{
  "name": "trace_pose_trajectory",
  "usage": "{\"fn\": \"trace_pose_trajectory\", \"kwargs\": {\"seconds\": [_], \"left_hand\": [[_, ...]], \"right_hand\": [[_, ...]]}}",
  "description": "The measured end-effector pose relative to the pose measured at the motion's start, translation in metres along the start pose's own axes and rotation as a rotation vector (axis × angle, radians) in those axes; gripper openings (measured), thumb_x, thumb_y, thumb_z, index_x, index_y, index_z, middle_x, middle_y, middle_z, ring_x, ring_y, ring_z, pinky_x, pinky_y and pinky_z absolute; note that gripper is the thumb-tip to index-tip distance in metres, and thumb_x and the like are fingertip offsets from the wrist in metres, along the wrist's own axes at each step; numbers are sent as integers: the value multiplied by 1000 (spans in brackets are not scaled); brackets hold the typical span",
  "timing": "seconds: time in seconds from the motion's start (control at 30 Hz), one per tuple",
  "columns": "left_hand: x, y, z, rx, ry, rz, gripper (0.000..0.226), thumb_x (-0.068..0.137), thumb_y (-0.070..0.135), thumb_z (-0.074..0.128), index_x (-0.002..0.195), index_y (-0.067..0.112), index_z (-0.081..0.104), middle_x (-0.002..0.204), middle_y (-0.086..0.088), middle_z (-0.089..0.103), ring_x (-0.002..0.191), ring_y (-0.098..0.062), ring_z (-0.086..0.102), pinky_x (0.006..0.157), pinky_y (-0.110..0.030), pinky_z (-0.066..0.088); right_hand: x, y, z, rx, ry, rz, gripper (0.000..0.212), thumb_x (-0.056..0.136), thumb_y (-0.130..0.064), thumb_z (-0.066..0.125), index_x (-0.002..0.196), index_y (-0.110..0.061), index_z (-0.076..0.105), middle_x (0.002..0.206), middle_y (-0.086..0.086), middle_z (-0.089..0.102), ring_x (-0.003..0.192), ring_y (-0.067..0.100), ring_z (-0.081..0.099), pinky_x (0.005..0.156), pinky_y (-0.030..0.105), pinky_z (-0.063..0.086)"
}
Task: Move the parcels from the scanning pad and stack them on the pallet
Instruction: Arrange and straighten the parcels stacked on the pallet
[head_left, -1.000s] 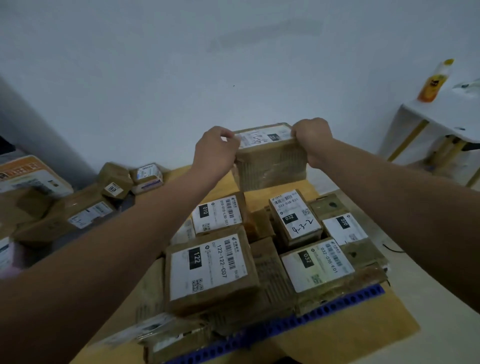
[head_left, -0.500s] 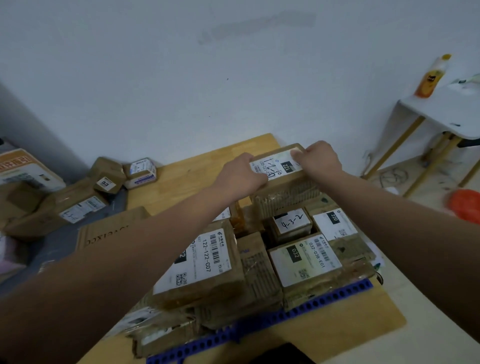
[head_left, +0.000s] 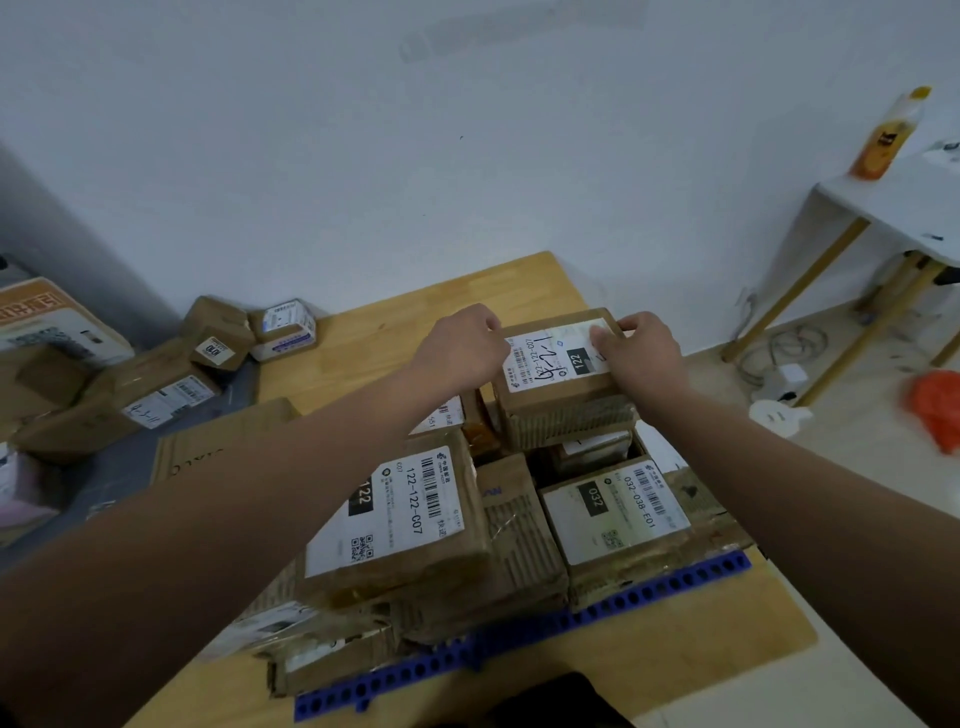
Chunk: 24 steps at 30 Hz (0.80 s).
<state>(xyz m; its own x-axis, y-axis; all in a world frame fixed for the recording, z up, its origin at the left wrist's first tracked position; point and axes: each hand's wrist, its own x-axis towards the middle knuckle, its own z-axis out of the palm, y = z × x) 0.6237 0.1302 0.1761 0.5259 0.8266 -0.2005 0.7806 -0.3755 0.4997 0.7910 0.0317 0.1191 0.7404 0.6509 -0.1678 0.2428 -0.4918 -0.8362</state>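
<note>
A brown cardboard parcel (head_left: 558, 374) with a white label marked 122 sits on top of the stack at the back of the blue pallet (head_left: 524, 644). My left hand (head_left: 465, 348) grips its left edge. My right hand (head_left: 641, 353) holds its right edge, thumb lying on the label. Below and nearer lie other labelled parcels: one marked 122-122-C07 (head_left: 400, 514) and one marked 032 (head_left: 618, 509). The pallet rests on a wooden board (head_left: 395, 332).
More parcels (head_left: 156, 389) lie on a grey surface at the left, against the wall. A flat cardboard box (head_left: 218, 441) lies beside the stack. A white table (head_left: 893, 202) with an orange bottle (head_left: 885, 135) stands at the right, cables and an orange bag (head_left: 935, 405) beneath.
The parcel came down from chest height onto the back of the stack, both hands moving with it. It now rests there, turned so its label faces up.
</note>
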Motion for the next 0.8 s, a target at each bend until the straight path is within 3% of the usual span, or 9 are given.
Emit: {"fn": "trace_pose_trajectory", "kwargs": {"seconds": [0.07,0.13,0.2,0.3,0.53,0.67,0.8], "left_hand": [[3,-6,-9,11,-25,26,28,95,22,52,121,20,59,128,-2,57,74,-11,57,55,-24,39],[5,-14,-17,-15,-57,25,27,94,20,55,120,19,62,140,-2,49,86,-14,57,60,-22,42],[9,-23,-20,-35,-69,16,27,93,19,58,120,18,63,141,-4,49,98,-17,57,68,-26,44],[12,-31,-18,-12,-68,14,30,92,18,56,121,17,64,137,-6,54,103,-19,57,78,-27,43],[15,-44,-19,108,-110,47,42,93,11,54,134,18,56,138,-7,55,122,-22,53,87,-24,40],[16,-57,-35,172,-206,58,47,92,27,64,137,21,52,142,-6,51,127,-21,50,96,-28,38],[17,-73,-42,240,-315,-3,61,92,48,60,143,18,45,146,-7,46,131,-24,45,98,-32,35]], "right_hand": [[0,1,2,-1,7,-5,39,92,-46,57,118,-17,54,106,0,60,96,21,58,88,43,50],[0,1,5,-9,-1,-20,40,92,-45,58,121,-17,54,106,0,61,94,20,57,83,39,48],[-1,-2,7,-21,-8,-30,40,93,-43,59,122,-16,55,106,0,60,94,19,55,80,36,45],[-2,-4,9,-26,-15,-30,43,91,-45,61,122,-16,55,114,4,64,100,23,59,90,45,49],[-4,-7,8,-10,-52,-11,49,89,-44,63,128,-14,55,116,5,63,103,23,60,90,45,50],[-3,-8,8,25,-109,2,46,91,-41,61,127,-13,55,108,3,62,99,24,61,87,44,52],[-1,-10,6,81,-151,26,43,91,-39,61,126,-14,57,109,4,65,98,24,62,89,46,52]]}}
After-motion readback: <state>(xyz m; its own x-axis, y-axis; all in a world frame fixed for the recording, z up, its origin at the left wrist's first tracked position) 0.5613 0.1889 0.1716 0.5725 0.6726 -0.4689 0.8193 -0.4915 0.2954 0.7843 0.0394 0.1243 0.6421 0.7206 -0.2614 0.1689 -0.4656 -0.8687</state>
